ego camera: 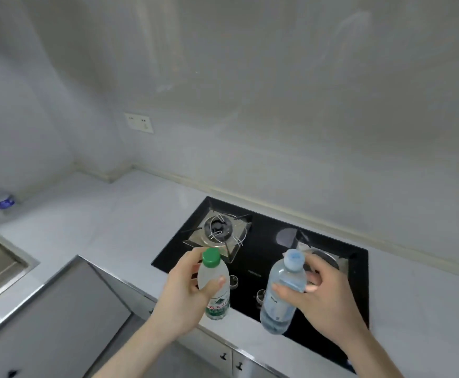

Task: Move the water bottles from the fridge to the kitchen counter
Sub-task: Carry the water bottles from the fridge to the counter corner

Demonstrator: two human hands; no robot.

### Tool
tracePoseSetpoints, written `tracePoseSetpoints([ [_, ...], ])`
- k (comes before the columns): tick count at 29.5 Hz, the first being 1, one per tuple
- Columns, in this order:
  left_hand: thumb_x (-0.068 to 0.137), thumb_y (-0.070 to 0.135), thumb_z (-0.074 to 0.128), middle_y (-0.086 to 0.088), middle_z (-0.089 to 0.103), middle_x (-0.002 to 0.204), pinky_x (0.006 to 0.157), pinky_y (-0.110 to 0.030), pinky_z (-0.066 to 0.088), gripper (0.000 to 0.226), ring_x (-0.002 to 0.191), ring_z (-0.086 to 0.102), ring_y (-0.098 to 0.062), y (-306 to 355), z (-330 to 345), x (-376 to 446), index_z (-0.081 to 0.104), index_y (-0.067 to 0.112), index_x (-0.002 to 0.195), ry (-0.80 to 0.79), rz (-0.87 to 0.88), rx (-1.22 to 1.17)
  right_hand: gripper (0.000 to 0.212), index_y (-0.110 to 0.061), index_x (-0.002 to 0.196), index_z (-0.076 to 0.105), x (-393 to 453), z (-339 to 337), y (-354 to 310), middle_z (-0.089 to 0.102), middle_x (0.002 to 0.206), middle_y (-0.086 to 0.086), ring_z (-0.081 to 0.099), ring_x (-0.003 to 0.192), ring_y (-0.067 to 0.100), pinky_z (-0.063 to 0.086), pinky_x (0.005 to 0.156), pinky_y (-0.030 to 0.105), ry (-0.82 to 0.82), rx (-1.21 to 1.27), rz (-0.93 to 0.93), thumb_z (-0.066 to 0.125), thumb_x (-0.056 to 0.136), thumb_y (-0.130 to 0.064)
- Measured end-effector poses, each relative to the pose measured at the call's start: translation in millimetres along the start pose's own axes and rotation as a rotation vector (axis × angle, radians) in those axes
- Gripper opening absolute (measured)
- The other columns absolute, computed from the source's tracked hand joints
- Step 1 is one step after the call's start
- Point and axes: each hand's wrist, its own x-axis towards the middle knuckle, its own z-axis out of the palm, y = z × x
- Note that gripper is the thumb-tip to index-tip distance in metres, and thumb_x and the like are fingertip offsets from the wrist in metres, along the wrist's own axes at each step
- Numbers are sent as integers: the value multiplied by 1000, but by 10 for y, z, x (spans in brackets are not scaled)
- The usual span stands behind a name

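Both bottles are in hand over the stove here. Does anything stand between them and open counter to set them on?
Yes: the black gas hob lies right under the green-capped bottle in the left hand and the blue-capped bottle in the right hand. Bare counter lies to the left, with nothing visible in between.

Both bare forearms reach up from the lower edge of the view toward the black hob (263, 257). The left hand (187, 293) is upright just left of it — fingers and thumb wrapped round a green-capped bottle (214, 285). The right hand (321, 298) hovers above the hob's front — thumb and curled fingers gripping a blue-capped bottle (284, 290), which is tilted.
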Motion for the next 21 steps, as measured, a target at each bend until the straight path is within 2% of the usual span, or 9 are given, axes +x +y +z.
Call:
tracePoseSetpoints([
  [2,91,23,78,13,69,115,89,-40,58,37,109,65,-9,-137,-270,-33,61,38,120,51,-24,7,54,-38,113,70,96,277,-96,75,105,-23,72,98,-2,59,74,18,-48,8,-11,97,69,-21],
  [7,91,26,78,12,69,117,93,-43,58,34,114,66,-12,-518,-1045,-108,62,40,117,147,-70,-19,52,-40,111,71,311,1093,-380,77,108,-14,74,100,7,64,81,31,-175,28,-41,97,70,-21],
  [12,91,21,77,10,71,113,92,-38,58,33,110,67,-12,-797,-1691,-148,62,42,112,214,-93,-33,51,-36,111,72,429,1795,-631,77,107,-10,74,101,8,63,81,28,-247,42,-88,96,70,-19],
  [13,91,22,77,10,71,113,92,-40,57,32,109,67,-11,-947,-1970,-198,62,42,112,240,-102,-29,50,-36,112,72,474,2116,-711,76,108,-10,74,101,9,63,81,28,-276,50,-108,96,71,-19],
  [17,90,27,76,11,69,113,94,-49,56,31,106,67,-14,-1135,-2347,-227,62,38,116,266,-115,-34,49,-39,111,72,537,2551,-803,75,110,-12,73,103,8,62,86,33,-294,59,-145,96,71,-23],
  [21,92,19,76,13,71,109,92,-45,58,29,105,69,-9,-1341,-2729,-292,64,40,109,299,-132,-49,47,-41,106,72,589,3028,-908,74,107,-14,73,100,8,62,85,31,-327,46,-162,96,72,-19],
])
